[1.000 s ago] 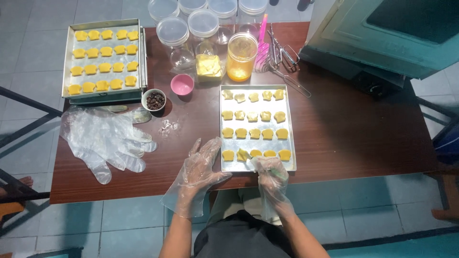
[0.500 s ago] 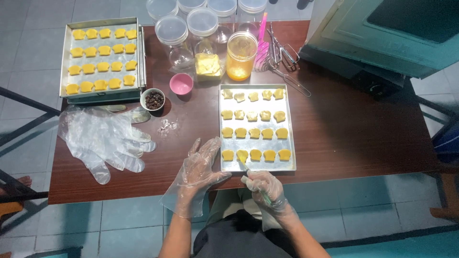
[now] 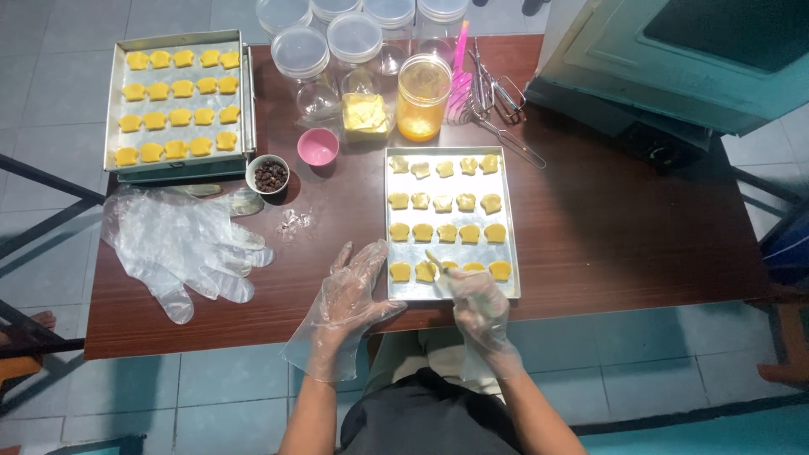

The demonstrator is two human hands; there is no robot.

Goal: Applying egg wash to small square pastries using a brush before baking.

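— From the head camera, what do we have under our hands?

— Our left hand, in a loose clear glove, lies flat on the brown tabletop, fingers spread wide and holding nothing, its fingertips just beside the left rim of the near baking tray.

— And the other?

— Our right hand, gloved too, sits at the tray's front edge with its fingers closed on a small brush; we think its pale tip touches a yellow cookie in the front row, though the glove blurs that.

— What lies around?

— A second tray of cookies at far left, spare gloves below it, a small bowl of dark bits, a pink cup, a jar of orange liquid, empty clear jars, and beaters.
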